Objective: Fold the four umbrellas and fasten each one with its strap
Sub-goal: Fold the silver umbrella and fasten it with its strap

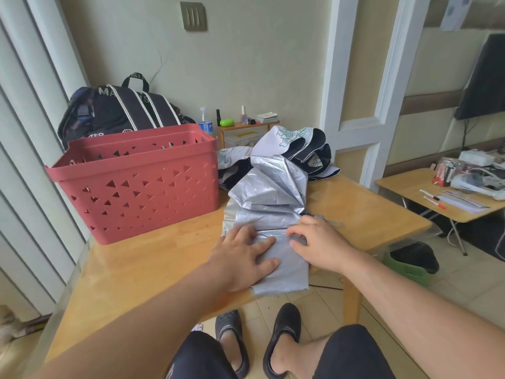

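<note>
From the head camera, we had a silver umbrella point(269, 198) lying across the wooden table point(142, 272), its near end hanging just past the table's front edge. Our left hand point(243, 255) lay flat on the near part of the cloth, fingers straight and spread, pressing it down. Our right hand point(318, 242) sat just beside it with the fingers curled in, pinching a small dark bit at the fold; we judged it to be the strap, though we could not tell for sure. The far half of the silver cloth was loose and crumpled, so we judged this umbrella only partly folded and not yet fastened.

Behind it lay a white and black flowered umbrella point(297, 149), loosely bunched, clearly not folded either. A red basket point(136, 184) stood on the table to the left, touching neither hand; we could see no umbrella in it. The other two umbrellas we could not find, so most of the work appeared left.
</note>
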Motion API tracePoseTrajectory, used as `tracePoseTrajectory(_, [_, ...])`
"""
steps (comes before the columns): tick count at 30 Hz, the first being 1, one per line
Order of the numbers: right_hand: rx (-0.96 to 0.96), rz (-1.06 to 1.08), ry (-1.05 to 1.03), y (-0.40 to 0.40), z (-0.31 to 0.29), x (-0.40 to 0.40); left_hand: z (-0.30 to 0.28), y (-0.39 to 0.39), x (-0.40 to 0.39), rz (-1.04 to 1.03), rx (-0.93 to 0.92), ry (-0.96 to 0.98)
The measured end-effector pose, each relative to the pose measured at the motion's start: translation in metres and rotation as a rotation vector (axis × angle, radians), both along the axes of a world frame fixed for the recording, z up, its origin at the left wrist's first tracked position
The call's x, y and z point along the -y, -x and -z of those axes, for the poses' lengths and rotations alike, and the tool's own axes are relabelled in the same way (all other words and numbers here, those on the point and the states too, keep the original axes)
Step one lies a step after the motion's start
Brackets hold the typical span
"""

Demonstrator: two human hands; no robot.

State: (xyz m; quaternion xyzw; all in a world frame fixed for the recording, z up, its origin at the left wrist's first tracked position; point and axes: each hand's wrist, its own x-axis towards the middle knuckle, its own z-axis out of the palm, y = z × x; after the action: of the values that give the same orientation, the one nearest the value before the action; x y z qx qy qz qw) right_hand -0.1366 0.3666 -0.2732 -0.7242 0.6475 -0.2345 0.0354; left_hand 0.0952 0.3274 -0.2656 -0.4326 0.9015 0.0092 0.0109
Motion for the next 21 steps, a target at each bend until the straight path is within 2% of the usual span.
tracePoseTrajectory(6, [0.066, 0.003, -0.091, 0.000, -0.013, 0.005, 0.000, 0.005, 0.005, -0.033, 0.054, -0.071])
tracePoseTrajectory(8, [0.083, 0.027, -0.079, -0.004, -0.009, 0.002, -0.003, 0.003, 0.007, -0.023, 0.022, -0.080])
tracePoseTrajectory(9, [0.074, 0.051, -0.048, -0.007, -0.002, -0.002, -0.007, 0.001, 0.010, -0.032, -0.039, -0.074])
tracePoseTrajectory(11, [0.054, 0.108, 0.030, -0.013, 0.012, -0.010, -0.018, -0.003, 0.020, -0.115, -0.286, -0.026])
tracePoseTrajectory(13, [0.048, 0.140, 0.064, -0.015, 0.018, -0.014, -0.026, -0.006, 0.038, -0.202, -0.540, 0.163])
tracePoseTrajectory(14, [0.050, 0.149, 0.073, -0.015, 0.018, -0.015, -0.030, -0.007, 0.045, -0.217, -0.591, 0.255])
tracePoseTrajectory(15, [0.054, 0.155, 0.080, -0.015, 0.017, -0.014, -0.033, -0.007, 0.051, -0.226, -0.599, 0.295])
tracePoseTrajectory(19, [0.066, 0.148, 0.088, -0.015, 0.018, -0.013, -0.042, 0.005, 0.061, -0.222, -0.481, 0.241])
tracePoseTrajectory(21, [0.102, 0.156, 0.144, -0.014, 0.020, -0.014, -0.045, 0.010, 0.063, -0.209, -0.487, 0.310])
